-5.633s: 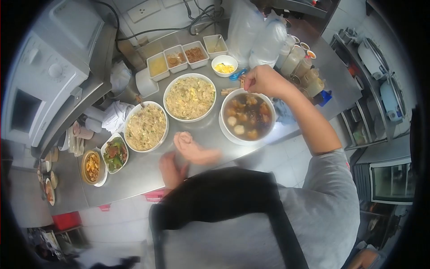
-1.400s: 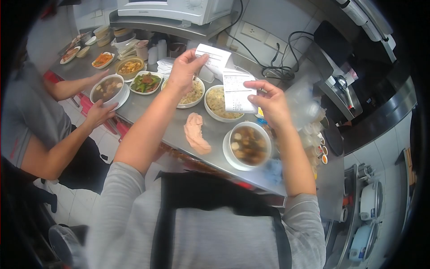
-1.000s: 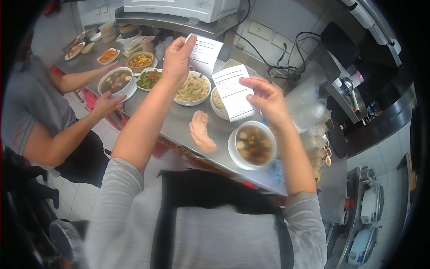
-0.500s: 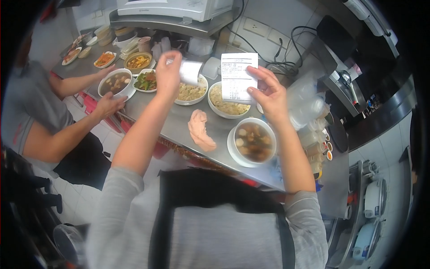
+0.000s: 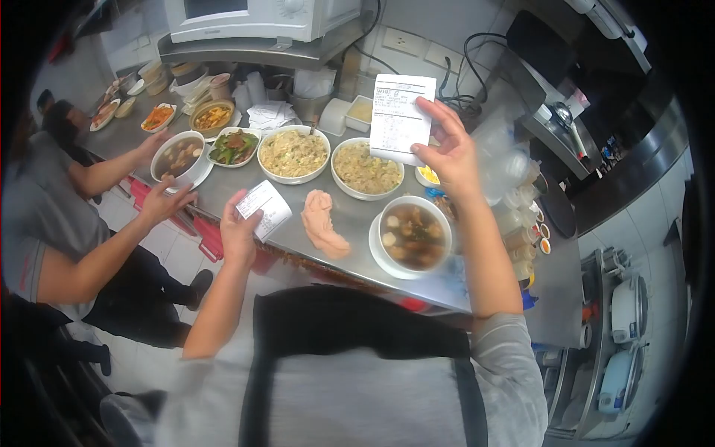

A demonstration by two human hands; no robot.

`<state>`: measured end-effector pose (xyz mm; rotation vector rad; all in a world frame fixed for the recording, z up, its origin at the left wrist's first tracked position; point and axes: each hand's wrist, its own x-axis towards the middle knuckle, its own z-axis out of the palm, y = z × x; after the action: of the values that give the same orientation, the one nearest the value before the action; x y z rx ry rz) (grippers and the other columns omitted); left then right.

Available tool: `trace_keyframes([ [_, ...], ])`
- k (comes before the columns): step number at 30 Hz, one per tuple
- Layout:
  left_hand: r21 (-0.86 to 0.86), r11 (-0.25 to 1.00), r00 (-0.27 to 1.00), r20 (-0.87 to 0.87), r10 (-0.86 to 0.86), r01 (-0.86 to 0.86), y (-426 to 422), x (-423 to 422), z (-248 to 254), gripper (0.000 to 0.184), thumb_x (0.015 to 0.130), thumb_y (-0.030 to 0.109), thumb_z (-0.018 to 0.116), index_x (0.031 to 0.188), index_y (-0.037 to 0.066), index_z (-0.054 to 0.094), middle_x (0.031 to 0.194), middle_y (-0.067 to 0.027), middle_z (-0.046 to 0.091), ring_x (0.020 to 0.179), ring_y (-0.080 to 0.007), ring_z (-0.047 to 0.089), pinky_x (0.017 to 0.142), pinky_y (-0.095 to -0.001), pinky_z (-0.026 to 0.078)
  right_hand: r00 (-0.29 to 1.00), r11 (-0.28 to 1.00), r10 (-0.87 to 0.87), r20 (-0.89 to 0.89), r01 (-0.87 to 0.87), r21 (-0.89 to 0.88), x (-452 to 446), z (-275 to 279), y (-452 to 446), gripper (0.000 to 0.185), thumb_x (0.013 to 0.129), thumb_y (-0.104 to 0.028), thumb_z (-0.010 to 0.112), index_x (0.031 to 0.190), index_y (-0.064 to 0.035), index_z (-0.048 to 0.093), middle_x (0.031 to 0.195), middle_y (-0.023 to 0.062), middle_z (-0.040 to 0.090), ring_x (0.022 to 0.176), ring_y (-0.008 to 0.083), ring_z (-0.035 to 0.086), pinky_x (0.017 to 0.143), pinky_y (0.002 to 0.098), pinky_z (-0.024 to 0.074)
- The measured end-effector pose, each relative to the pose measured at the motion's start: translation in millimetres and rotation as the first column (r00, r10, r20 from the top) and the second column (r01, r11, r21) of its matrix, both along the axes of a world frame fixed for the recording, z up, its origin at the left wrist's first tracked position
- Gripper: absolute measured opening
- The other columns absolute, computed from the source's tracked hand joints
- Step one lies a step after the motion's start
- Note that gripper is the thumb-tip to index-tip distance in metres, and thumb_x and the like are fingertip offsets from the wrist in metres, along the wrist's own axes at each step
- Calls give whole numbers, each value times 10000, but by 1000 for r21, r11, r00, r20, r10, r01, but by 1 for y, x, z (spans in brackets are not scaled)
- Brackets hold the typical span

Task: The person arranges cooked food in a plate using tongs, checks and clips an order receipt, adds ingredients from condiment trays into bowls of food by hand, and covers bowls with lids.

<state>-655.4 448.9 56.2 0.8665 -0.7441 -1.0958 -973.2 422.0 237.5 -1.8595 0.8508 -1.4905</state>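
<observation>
1. My left hand pinches a curled receipt between thumb and fingers, by the bench's front edge.
2. My right hand grips a longer receipt (printed side towards me), raised above the bench.
3. Soup bowl sits near the front edge; a co-worker holds another soup bowl.

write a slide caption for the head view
Bare hands each hold a printed white paper slip at a metal counter with round white bowls of rice and brown soup.
</observation>
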Motion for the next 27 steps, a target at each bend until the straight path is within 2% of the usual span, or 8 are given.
trace_keyframes([
  [5, -43, 999, 997, 70, -10, 13, 3, 3, 10, 498, 764, -132, 555, 1234, -17, 439, 1157, -128, 525, 1041, -202, 554, 891, -311, 470, 1000, 1000, 18, 6, -18, -9, 1, 1, -4, 625, 673, 138, 571, 1269, -37, 501, 1334, 102, 347, 1095, 183, 508, 873, 268, 481],
  [11, -39, 999, 998, 67, -23, 25, 2, 5, 10, 450, 773, -128, 547, 1204, -22, 470, 1144, -128, 531, 1020, -195, 561, 878, -307, 475, 1000, 1000, 27, 11, -27, -9, 3, 3, -2, 623, 678, 136, 567, 1272, -38, 498, 1335, 100, 346, 1106, 184, 502, 877, 271, 482],
  [14, -39, 999, 999, 44, -11, 13, 2, 9, 5, 416, 769, -120, 567, 1165, -1, 518, 1123, -102, 548, 979, -163, 571, 830, -268, 473, 1000, 1000, 17, -1, -17, -14, 3, 2, -2, 619, 682, 128, 570, 1272, -40, 497, 1338, 100, 344, 1109, 188, 501, 881, 273, 482],
  [20, -43, 999, 1000, 5, 23, -23, 2, 10, 11, 395, 770, -110, 575, 1147, 4, 537, 1065, -96, 574, 924, -155, 586, 794, -259, 482, 1000, 1000, 17, -14, -17, -23, 4, 2, -3, 613, 685, 119, 575, 1271, -42, 498, 1344, 101, 339, 1132, 198, 488, 899, 288, 478],
  [27, -81, 987, 989, 51, 142, -137, -7, 36, 9, 349, 783, -92, 582, 1118, 1, 546, 1010, -93, 594, 832, -126, 599, 728, -238, 487, 999, 999, 37, 5, -37, -29, 9, 6, -3, 598, 689, 125, 571, 1263, -25, 497, 1346, 101, 332, 1173, 214, 459, 928, 310, 478],
])
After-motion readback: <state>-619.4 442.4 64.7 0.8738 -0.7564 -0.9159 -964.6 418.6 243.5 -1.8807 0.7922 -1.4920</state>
